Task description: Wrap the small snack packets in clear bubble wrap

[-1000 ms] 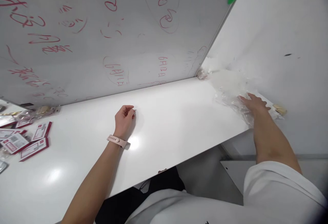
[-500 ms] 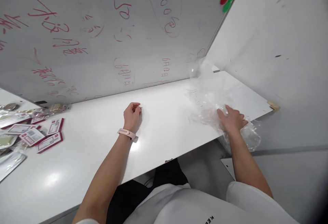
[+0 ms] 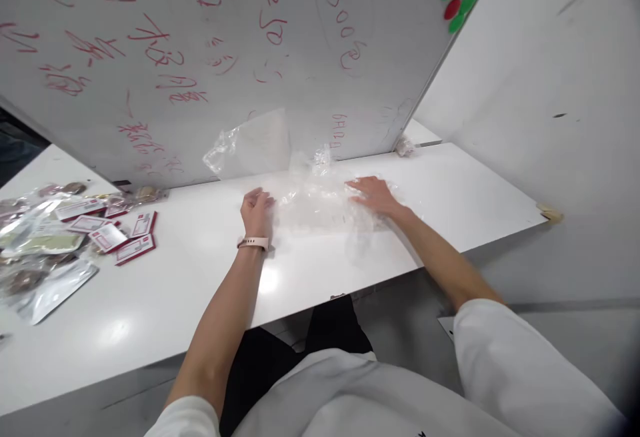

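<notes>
Crumpled clear plastic bags lie heaped between my two hands on the white table, with one flap standing up against the whiteboard. My right hand rests palm down on the heap's right side, its fingers stretched out and apart. At the left edge of the plastic is my left hand, a pale pink band on its wrist. Its fingers are curled in; whatever they hold, if anything, is too small to make out.
Red-and-white small boxes and filled pouches are piled at the left. A whiteboard with red writing stands along the table's back. A small crumpled plastic piece lies near its right corner. A wall rises on the right.
My right hand has moved left from the table's right end, and the plastic bags have come with it to beside my left hand. The view has shifted slightly left.
</notes>
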Motion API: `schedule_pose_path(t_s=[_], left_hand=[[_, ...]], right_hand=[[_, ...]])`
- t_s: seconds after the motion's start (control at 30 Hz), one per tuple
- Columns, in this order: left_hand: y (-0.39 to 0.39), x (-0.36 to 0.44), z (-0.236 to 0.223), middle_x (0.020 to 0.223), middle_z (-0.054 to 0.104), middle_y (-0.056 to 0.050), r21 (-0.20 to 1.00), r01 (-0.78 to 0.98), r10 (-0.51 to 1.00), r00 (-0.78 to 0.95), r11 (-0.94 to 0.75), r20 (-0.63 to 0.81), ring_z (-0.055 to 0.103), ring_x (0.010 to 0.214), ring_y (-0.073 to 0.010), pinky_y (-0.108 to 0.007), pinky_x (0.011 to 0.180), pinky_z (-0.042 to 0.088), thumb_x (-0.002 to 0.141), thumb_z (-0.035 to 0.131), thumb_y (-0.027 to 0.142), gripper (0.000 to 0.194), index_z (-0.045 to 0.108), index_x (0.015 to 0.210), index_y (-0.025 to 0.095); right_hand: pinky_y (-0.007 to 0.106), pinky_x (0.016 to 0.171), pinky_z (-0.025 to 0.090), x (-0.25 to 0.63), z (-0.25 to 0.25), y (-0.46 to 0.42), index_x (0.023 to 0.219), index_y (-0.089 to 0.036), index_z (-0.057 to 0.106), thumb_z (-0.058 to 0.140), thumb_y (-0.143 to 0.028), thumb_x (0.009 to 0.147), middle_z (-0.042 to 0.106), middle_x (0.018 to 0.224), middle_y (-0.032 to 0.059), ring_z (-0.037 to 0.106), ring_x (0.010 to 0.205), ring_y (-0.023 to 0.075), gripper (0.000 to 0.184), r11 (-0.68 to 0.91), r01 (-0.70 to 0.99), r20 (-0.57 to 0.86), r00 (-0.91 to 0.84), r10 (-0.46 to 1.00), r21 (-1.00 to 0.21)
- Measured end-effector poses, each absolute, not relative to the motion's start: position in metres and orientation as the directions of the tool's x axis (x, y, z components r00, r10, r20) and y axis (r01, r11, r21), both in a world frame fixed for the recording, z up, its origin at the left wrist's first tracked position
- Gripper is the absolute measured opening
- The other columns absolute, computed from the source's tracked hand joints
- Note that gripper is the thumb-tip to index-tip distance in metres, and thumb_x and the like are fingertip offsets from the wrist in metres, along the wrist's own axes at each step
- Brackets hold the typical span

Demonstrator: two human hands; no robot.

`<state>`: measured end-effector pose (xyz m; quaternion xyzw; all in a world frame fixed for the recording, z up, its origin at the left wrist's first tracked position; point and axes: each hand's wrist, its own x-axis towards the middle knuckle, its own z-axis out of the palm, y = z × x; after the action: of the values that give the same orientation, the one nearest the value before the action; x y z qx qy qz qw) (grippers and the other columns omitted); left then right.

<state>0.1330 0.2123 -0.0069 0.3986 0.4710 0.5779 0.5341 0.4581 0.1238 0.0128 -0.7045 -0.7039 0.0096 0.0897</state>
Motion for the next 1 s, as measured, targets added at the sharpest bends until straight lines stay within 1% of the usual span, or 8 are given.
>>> schedule_pose_path(t_s=[0.17, 0.37, 0.5, 0.57, 0.67, 0.8, 0.9, 1.0], left_hand=[[0.207, 0.127, 0.007, 0.083, 0.069, -0.004, 0.971, -0.239, 0.991, -0.125, 0.014, -0.045, 0.069, 0.08, -0.0159, -0.03, 0.074, 0.056, 0.08, 0.065, 0.035, 0.02, 0.05, 0.081, 0.021], [0.145, 0.077, 0.062, 0.095, 0.072, -0.006, 0.949, -0.002, 0.949, 0.032, -0.315, 0.315, 0.069, 0.102, -0.0225, -0.036, 0.088, 0.056, 0.085, 0.067, 0.038, 0.016, 0.065, 0.087, 0.022], [0.092, 0.031, 0.076, 0.086, 0.075, -0.007, 0.942, 0.209, 0.924, 0.334, -0.264, 0.185, 0.071, 0.091, -0.0266, -0.039, 0.084, 0.057, 0.08, 0.075, 0.04, 0.019, 0.072, 0.079, 0.022], [0.078, 0.018, 0.068, 0.086, 0.076, -0.007, 0.958, 0.204, 0.932, 0.34, -0.199, 0.122, 0.073, 0.082, -0.0254, -0.039, 0.079, 0.059, 0.083, 0.072, 0.044, 0.023, 0.071, 0.084, 0.021], [0.071, 0.011, 0.045, 0.086, 0.076, -0.008, 0.991, 0.104, 0.993, 0.097, -0.081, 0.071, 0.073, 0.069, -0.0209, -0.037, 0.07, 0.06, 0.086, 0.067, 0.047, 0.029, 0.063, 0.091, 0.019], [0.079, 0.007, 0.017, 0.079, 0.073, -0.005, 0.999, 0.036, 0.984, -0.18, 0.027, -0.02, 0.071, 0.061, -0.0179, -0.033, 0.062, 0.058, 0.085, 0.065, 0.04, 0.027, 0.055, 0.099, 0.019], [0.094, -0.001, 0.013, 0.074, 0.068, -0.002, 0.983, 0.159, 0.972, -0.227, 0.094, -0.056, 0.067, 0.055, -0.0175, -0.031, 0.058, 0.054, 0.084, 0.062, 0.028, 0.037, 0.054, 0.119, 0.019], [0.114, -0.009, 0.017, 0.076, 0.067, -0.003, 0.899, 0.433, 0.977, -0.212, 0.072, 0.023, 0.066, 0.063, -0.0209, -0.035, 0.066, 0.053, 0.08, 0.066, 0.021, 0.058, 0.05, 0.136, 0.02]], right_hand=[[0.058, 0.117, 0.021, 0.451, 0.046, 0.132, 0.137, -0.026, 0.061, 0.047, -0.035, 0.099, 0.046, 0.154, 0.0087, 0.034, 0.143, 0.033, 0.042, -0.094, 0.996, 0.399, 0.09, 0.912, -0.011], [0.046, 0.106, 0.044, 0.376, 0.058, 0.062, 0.128, -0.024, 0.065, 0.041, -0.033, 0.102, 0.066, 0.13, 0.0092, 0.057, 0.124, 0.0259, 0.037, 0.113, 0.953, 0.7, 0.124, 0.704, -0.282], [0.047, 0.101, 0.05, 0.351, 0.061, 0.029, 0.127, -0.026, 0.066, 0.047, -0.035, 0.101, 0.069, 0.123, 0.0085, 0.062, 0.117, 0.0258, 0.033, 0.216, 0.884, 0.755, 0.203, 0.623, -0.416], [0.047, 0.096, 0.053, 0.34, 0.067, 0.02, 0.127, -0.027, 0.066, 0.049, -0.036, 0.1, 0.069, 0.121, 0.0079, 0.065, 0.111, 0.0255, 0.033, 0.25, 0.835, 0.742, 0.248, 0.623, -0.489], [0.048, 0.093, 0.055, 0.317, 0.08, 0.011, 0.121, -0.03, 0.069, 0.048, -0.037, 0.1, 0.072, 0.114, 0.0064, 0.067, 0.105, 0.0256, 0.03, 0.311, 0.777, 0.697, 0.217, 0.683, -0.547], [0.049, 0.097, 0.052, 0.279, 0.082, 0.013, 0.12, -0.032, 0.07, 0.047, -0.036, 0.101, 0.072, 0.117, 0.0046, 0.064, 0.113, 0.0259, 0.03, 0.472, 0.72, 0.555, -0.145, 0.819, -0.509], [0.051, 0.1, 0.049, 0.252, 0.066, 0.016, 0.125, -0.029, 0.067, 0.051, -0.035, 0.1, 0.064, 0.133, 0.0071, 0.058, 0.123, 0.0294, 0.03, 0.55, 0.735, 0.3, -0.462, 0.835, -0.398], [0.044, 0.079, 0.053, 0.233, 0.053, 0.011, 0.115, -0.024, 0.068, 0.055, -0.033, 0.097, 0.066, 0.122, 0.0123, 0.062, 0.106, 0.0309, 0.024, 0.552, 0.792, 0.027, -0.566, 0.824, -0.26]])
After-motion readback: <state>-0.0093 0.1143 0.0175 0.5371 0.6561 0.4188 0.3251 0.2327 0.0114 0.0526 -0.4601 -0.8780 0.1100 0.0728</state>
